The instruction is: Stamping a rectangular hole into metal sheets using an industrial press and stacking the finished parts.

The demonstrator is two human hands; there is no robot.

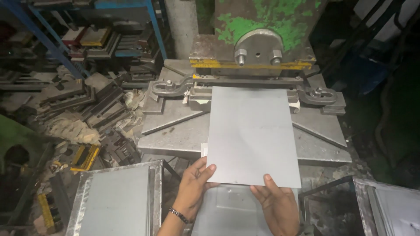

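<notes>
A flat grey metal sheet [251,135] lies on the steel bed [175,140] of a green press machine [262,26], its far edge under the yellow-edged ram. My left hand [194,183] grips the sheet's near left corner, thumb on top, with a bracelet on the wrist. My right hand [278,203] holds the near edge towards the right, thumb on top as well.
A stack of grey sheets in a metal tray [118,201] sits at lower left, another tray [389,205] at lower right. Metal dies and scrap [87,105] pile up on the left under blue shelving [96,30]. Clamps [168,87] flank the die.
</notes>
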